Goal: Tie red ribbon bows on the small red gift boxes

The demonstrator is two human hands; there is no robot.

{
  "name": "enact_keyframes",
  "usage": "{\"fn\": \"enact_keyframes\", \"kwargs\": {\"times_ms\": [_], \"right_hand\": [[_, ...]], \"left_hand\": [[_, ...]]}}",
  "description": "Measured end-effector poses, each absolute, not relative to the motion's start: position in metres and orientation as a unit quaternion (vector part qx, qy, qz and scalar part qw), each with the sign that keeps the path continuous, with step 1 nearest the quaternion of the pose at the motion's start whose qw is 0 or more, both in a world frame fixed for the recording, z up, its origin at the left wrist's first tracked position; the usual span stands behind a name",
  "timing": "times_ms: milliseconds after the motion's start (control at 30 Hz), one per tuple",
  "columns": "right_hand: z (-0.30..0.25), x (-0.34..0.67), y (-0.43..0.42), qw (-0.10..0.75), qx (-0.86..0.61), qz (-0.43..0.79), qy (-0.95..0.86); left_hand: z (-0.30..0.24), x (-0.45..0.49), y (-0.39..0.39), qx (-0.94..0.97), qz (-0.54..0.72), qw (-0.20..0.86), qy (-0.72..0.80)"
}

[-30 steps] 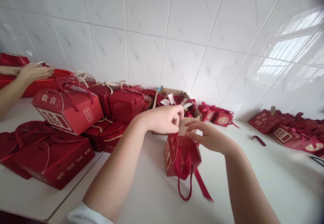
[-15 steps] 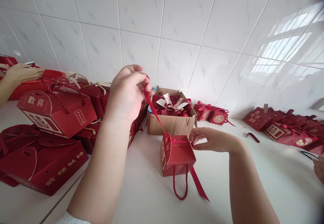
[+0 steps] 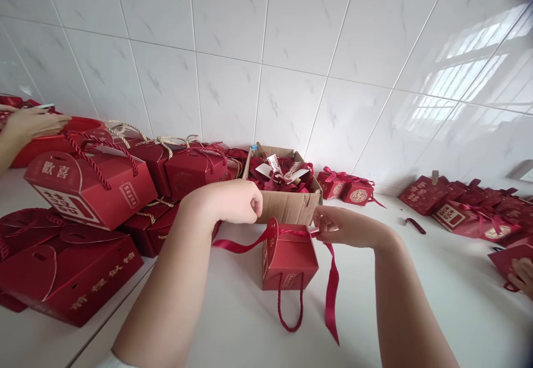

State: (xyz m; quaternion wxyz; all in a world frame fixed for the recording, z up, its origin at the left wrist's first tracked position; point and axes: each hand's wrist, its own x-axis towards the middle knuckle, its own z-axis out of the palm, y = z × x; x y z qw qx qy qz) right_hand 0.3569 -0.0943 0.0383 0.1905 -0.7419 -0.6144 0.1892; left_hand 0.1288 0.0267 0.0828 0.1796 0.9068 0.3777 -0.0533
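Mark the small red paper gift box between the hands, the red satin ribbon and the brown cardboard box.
small red paper gift box (image 3: 291, 254), head view, front wall.
red satin ribbon (image 3: 332, 296), head view, hanging right tail.
brown cardboard box (image 3: 287, 208), head view, front wall.

Cardboard box (image 3: 287, 207) beside stacked red boxes (image 3: 89, 190)

bare counter (image 3: 416, 301) right of the small box (image 3: 290, 257); stacked boxes (image 3: 91, 190) crowd the left.

You have one small red gift box (image 3: 289, 257) straight ahead, threaded with one red ribbon (image 3: 331, 279), and one cardboard box (image 3: 287, 206) at its 12 o'clock. Two ribbon-tied small boxes (image 3: 347, 188) sit at 1 o'clock, and at least five large handled boxes (image 3: 89, 187) crowd 9 o'clock.
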Motion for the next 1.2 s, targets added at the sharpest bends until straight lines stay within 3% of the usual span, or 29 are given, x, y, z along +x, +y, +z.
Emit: {"fn": "enact_keyframes", "kwargs": {"times_ms": [100,200,433,733,967,1200], "right_hand": [[0.037,0.361,-0.089,0.139,-0.685,0.277,-0.659],[0.035,0.365,-0.084,0.105,-0.700,0.257,-0.658],[0.031,0.372,-0.086,0.118,-0.692,0.210,-0.680],[0.036,0.378,-0.095,0.148,-0.707,0.259,-0.642],[0.036,0.379,-0.093,0.184,-0.696,0.234,-0.654],[0.032,0.389,-0.091,0.160,-0.705,0.279,-0.632]], "left_hand": [[0.079,0.138,0.028,0.920,-0.111,0.193,0.323],[0.074,0.148,0.027,0.926,-0.138,0.193,0.295],[0.071,0.156,0.025,0.943,-0.137,0.170,0.252],[0.079,0.143,0.026,0.942,-0.111,0.241,0.208],[0.082,0.140,0.026,0.923,-0.119,0.281,0.235],[0.075,0.139,0.042,0.916,-0.126,0.273,0.266]]}}
